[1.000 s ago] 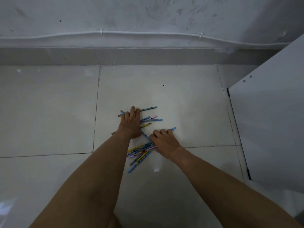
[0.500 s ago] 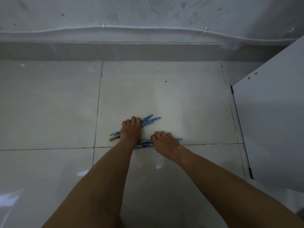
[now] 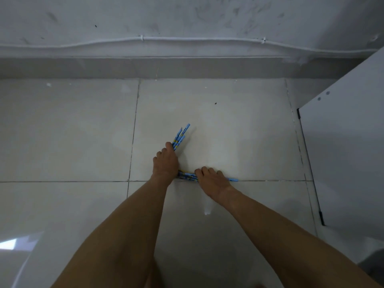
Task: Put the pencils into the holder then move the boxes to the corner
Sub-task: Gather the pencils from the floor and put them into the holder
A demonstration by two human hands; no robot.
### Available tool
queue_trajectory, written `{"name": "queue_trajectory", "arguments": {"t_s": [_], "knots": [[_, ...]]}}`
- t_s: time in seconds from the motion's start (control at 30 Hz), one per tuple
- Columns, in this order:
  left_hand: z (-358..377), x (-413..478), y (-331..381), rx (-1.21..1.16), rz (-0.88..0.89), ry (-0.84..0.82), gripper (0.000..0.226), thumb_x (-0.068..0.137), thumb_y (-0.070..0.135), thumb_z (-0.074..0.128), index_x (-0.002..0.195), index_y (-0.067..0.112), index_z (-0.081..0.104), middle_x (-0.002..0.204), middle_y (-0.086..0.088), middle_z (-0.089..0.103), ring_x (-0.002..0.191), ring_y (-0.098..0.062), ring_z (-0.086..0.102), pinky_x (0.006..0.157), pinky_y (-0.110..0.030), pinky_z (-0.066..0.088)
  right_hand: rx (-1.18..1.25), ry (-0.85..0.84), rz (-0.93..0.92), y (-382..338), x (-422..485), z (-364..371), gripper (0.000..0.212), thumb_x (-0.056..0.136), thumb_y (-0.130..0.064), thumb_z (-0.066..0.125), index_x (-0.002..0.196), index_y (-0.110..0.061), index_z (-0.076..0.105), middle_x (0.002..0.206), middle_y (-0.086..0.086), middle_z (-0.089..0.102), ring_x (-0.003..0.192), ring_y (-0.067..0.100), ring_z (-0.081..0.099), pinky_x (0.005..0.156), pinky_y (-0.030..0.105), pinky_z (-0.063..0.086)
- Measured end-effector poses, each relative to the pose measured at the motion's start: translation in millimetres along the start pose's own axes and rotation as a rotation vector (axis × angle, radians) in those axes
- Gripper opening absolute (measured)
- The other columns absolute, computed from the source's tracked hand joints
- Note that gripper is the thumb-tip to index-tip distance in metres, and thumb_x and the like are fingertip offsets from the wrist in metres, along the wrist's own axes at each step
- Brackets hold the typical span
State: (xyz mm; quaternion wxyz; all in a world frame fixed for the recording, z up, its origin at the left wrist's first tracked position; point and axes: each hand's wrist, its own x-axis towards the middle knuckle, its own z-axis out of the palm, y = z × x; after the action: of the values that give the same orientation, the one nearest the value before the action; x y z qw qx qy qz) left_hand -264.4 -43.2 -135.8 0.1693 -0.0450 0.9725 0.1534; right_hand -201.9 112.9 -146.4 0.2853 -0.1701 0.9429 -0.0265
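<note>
Both bare forearms reach from six o'clock toward the middle of the pale, glossy tiled floor [image 3: 68,132]. The left hand [image 3: 165,163] lies on one cluster of slim blue patterned pencils [image 3: 180,136], whose free ends fan out toward one o'clock. The right hand [image 3: 212,179] presses flat on a second blue pencil bundle [image 3: 187,175] lying along a grout line — one tip pokes out toward three o'clock. A white cabinet panel [image 3: 349,159] stands at three o'clock; a scuffed grey wall [image 3: 187,19] with a clipped white cable [image 3: 199,39] runs across twelve o'clock.

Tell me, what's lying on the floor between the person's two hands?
Head view: between left hand and right hand lie blue pencils bunched on the tile.
</note>
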Motion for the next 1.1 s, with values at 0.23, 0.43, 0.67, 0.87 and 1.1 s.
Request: {"name": "queue_trajectory", "arguments": {"t_s": [0.23, 0.43, 0.67, 0.87, 1.1], "knots": [[-1, -30, 0, -0.315, -0.142, -0.013, 0.013, 0.099, 0.008, 0.033, 0.11, 0.004, 0.037, 0.097, -0.02, 0.058, 0.08, -0.034, 0.057, 0.068, -0.042, 0.046, 0.078, -0.04, 0.112, -14, 4, 5, 0.031, 0.098, -0.007, 0.035, 0.128, -0.005, 0.042, 0.128, 0.015, 0.046, 0.112, 0.031, 0.05, 0.085, 0.041, 0.042], [6, -47, -6, -0.466, -0.225, 0.02, 0.017, 0.102, 0.023, 0.038, 0.097, 0.007, 0.038, 0.082, -0.015, 0.056, 0.068, -0.027, 0.049, 0.059, -0.033, 0.036, 0.396, -0.088, 0.191, -13, 0, -9, 0.031, 0.098, -0.021, 0.044, 0.123, -0.003, 0.041, 0.122, 0.02, 0.055, 0.107, 0.036, 0.057, 0.08, 0.037, 0.044], [12, -52, 8, -0.642, -0.357, 0.094, 0.025, 0.101, 0.034, 0.04, 0.091, 0.011, 0.039, 0.067, 0.002, 0.048, 0.057, -0.01, 0.045, 0.047, -0.025, 0.029, 0.742, -0.172, 0.209, -1, -9, -31, 0.039, 0.104, -0.027, 0.035, 0.133, -0.002, 0.028, 0.114, 0.024, 0.057, 0.092, 0.031, 0.058, 0.068, 0.03, 0.037], [-19, -43, 30, -0.675, -0.25, 0.061, 0.026, 0.1, 0.034, 0.042, 0.089, 0.011, 0.042, 0.066, 0.003, 0.049, 0.056, -0.009, 0.046, 0.047, -0.024, 0.032, 1.046, -0.087, 0.217, -8, -16, -65, 0.034, 0.104, -0.035, 0.034, 0.126, -0.01, 0.035, 0.105, 0.015, 0.057, 0.087, 0.025, 0.054, 0.075, 0.036, 0.045], [-109, -72, 75, -0.812, -0.201, 0.079, 0.021, 0.101, 0.033, 0.042, 0.095, 0.013, 0.047, 0.072, 0.008, 0.055, 0.06, -0.002, 0.053, 0.044, -0.005, 0.039, 1.071, 0.04, 0.232, -26, -65, -143, 0.031, 0.103, -0.041, 0.035, 0.115, -0.013, 0.039, 0.077, 0.001, 0.053, 0.062, 0.014, 0.05, 0.052, 0.028, 0.035]]}}
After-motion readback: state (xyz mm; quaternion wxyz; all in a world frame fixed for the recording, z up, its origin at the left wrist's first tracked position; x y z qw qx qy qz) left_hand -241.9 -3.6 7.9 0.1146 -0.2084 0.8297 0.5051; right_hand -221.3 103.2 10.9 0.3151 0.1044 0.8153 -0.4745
